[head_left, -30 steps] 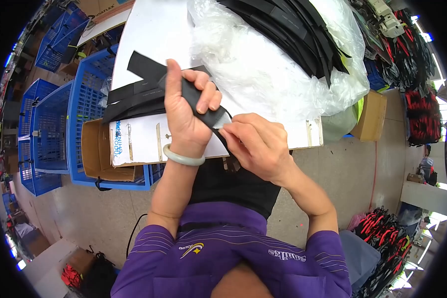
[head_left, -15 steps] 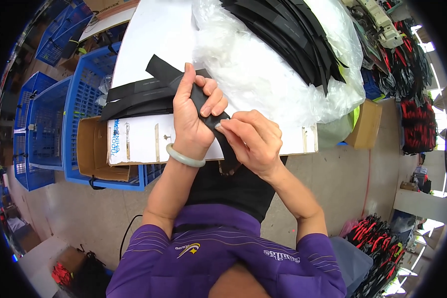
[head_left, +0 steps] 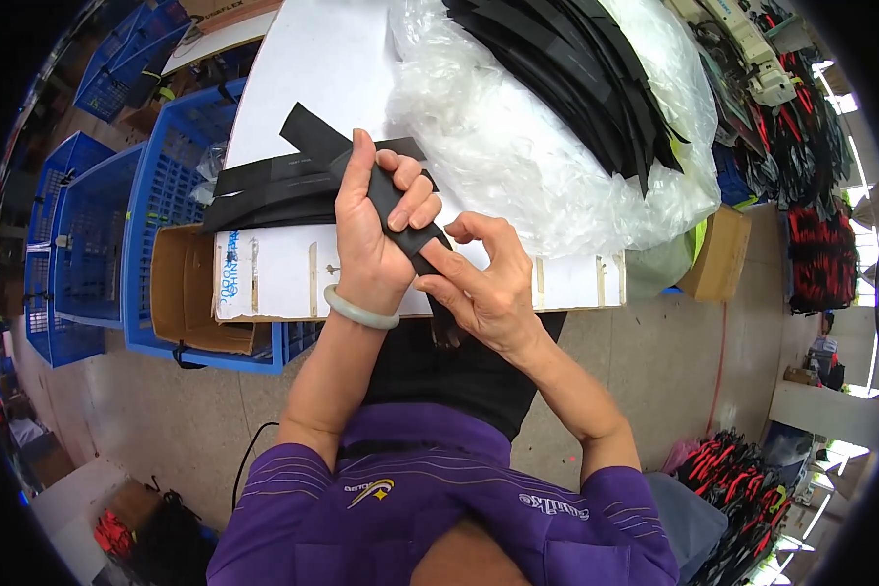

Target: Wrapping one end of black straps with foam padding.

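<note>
My left hand [head_left: 373, 220] is closed around a black fabric strip [head_left: 400, 200], thumb pointing up and a pale bangle on the wrist. One end of the strip sticks out beyond the hand at the upper left; the other hangs past the table edge toward my lap, partly behind my right hand. My right hand [head_left: 493, 283] has its index fingertip on the strip just below the left fingers. Its thumb is apart from the index, and the other fingers are loosely bent. Beside the left hand, several similar black strips [head_left: 269, 190] lie stacked on the white table [head_left: 308, 59].
A large pile of black strips [head_left: 566, 78] rests on clear plastic sheeting [head_left: 518, 186] at the far right. Blue crates [head_left: 137, 327] and an open cardboard box [head_left: 181, 293] stand left of the table. Another carton [head_left: 718, 254] is at the right. Red-and-black goods [head_left: 816, 249] hang farther right.
The right thumb and index, close together at the strip before, have spread apart, with the index still touching it. My left hand keeps its hold and has shifted slightly left.
</note>
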Demonstrator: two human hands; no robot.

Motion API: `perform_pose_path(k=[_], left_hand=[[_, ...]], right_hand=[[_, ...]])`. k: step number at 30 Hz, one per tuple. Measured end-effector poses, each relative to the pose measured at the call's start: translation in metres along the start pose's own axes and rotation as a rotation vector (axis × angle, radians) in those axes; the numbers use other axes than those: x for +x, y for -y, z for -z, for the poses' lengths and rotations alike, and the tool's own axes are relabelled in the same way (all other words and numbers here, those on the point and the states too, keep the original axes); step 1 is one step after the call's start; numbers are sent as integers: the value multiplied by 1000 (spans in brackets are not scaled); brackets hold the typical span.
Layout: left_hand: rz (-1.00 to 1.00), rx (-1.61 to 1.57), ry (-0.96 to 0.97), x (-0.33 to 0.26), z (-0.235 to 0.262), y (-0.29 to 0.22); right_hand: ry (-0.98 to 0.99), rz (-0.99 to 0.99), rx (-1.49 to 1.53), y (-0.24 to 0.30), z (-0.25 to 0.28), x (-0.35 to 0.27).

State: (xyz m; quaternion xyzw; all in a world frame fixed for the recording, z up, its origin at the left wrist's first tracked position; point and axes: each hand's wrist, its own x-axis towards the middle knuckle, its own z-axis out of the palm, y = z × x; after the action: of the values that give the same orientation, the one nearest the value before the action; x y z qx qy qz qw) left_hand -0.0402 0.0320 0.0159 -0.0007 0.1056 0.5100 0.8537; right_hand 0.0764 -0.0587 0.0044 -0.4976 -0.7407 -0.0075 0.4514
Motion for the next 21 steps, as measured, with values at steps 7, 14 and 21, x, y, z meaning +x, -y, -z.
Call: perform_pose_path(k=[7,14,21], left_hand=[[-8,54,166,3,4,-8],[-168,369,309,-15,-11,11],[-335,867,559,-38,-12,35]], right_hand=[[104,-53,16,2,-2,-3],[57,18,35,-8,1,-21],[-63,136,175,-27,-15,-45]])
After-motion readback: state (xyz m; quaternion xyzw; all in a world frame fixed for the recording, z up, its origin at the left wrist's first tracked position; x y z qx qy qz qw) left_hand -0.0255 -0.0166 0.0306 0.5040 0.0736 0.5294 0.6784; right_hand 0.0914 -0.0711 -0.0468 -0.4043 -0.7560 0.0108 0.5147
